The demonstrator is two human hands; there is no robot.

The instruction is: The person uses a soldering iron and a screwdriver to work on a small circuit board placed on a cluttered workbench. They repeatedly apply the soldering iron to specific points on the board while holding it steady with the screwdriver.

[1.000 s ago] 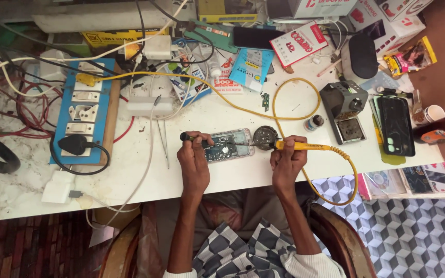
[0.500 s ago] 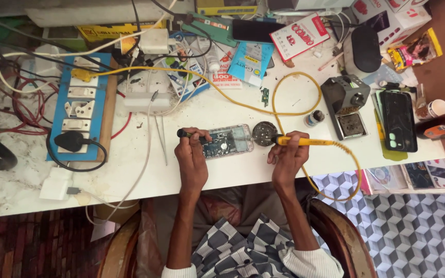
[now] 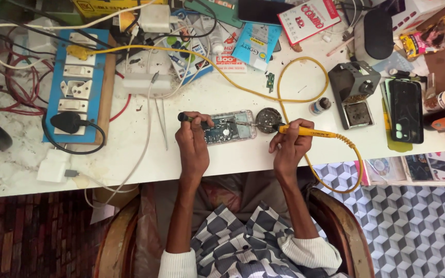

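Bare tabletop (image 3: pixel 222 159) lies open between the left hand (image 3: pixel 194 149) and right hand (image 3: pixel 290 149), toward the near edge. Ahead of the right hand, the yellow cord (image 3: pixel 305 77) loops across; the soldering-iron stand (image 3: pixel 354 92) blocks its right. Tweezers (image 3: pixel 161 121) and white cables (image 3: pixel 142 149) crowd the left hand's outer side.

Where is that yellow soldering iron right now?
In the head view, the yellow soldering iron is in the right hand, near the front edge of the white table, its tip pointing left toward the opened phone beside the round tin.
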